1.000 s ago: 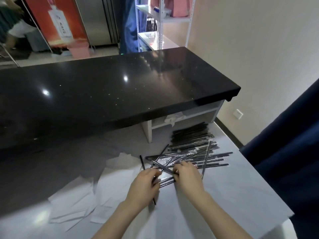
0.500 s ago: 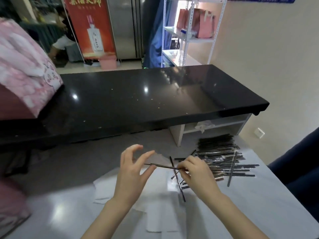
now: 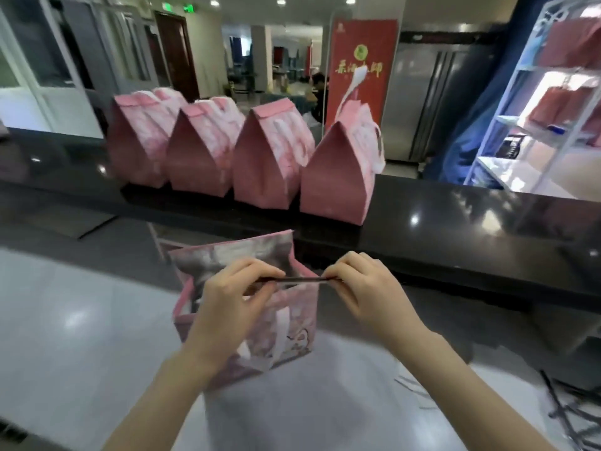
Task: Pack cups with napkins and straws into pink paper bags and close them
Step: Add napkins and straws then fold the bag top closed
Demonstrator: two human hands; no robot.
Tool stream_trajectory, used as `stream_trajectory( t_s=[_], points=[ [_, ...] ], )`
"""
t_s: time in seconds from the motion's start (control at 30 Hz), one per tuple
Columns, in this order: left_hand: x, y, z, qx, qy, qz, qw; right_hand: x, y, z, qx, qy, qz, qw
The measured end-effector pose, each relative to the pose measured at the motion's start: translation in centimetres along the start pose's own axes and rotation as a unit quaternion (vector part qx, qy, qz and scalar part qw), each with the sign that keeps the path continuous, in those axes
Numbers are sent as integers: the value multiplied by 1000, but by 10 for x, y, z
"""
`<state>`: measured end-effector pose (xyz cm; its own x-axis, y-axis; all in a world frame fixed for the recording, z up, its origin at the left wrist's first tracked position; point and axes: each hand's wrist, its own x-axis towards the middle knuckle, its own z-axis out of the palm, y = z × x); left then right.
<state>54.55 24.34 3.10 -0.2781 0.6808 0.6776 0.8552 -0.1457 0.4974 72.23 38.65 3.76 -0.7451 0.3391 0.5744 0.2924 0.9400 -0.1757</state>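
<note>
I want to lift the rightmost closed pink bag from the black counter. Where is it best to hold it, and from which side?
Probably by the white handle standing up from the peaked top of the rightmost closed bag, coming down from above. The bag stands upright, its left side is close against the neighbouring bag, and its paper walls slope to a narrow ridge, so a side squeeze could crush it.

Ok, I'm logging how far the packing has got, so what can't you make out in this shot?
All in the head view:
- Inside of the open bag: the left hand and the bag's own walls hide any cup or napkin.
- Closed bags on the black counter: contents are sealed from view.
- Straw: both ends are buried under the left hand and right hand.
- Spare straws: cut off by the right edge and blurred.
</note>
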Motion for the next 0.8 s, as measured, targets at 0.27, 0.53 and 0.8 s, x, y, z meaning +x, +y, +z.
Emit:
stream_trajectory(
  t_s=[0.27,0.53,0.8],
  points=[
    [-4,-89,-81,55,81,-85,992,100,-66,81,62,-107,-7,992],
    [-30,-122,-71,-4,-85,-206,975,107,-32,105,-54,-299,48,951],
    [-39,-126,-64,65,-86,-190,976,114,-18,115,-24,-345,0,938]
  ],
)
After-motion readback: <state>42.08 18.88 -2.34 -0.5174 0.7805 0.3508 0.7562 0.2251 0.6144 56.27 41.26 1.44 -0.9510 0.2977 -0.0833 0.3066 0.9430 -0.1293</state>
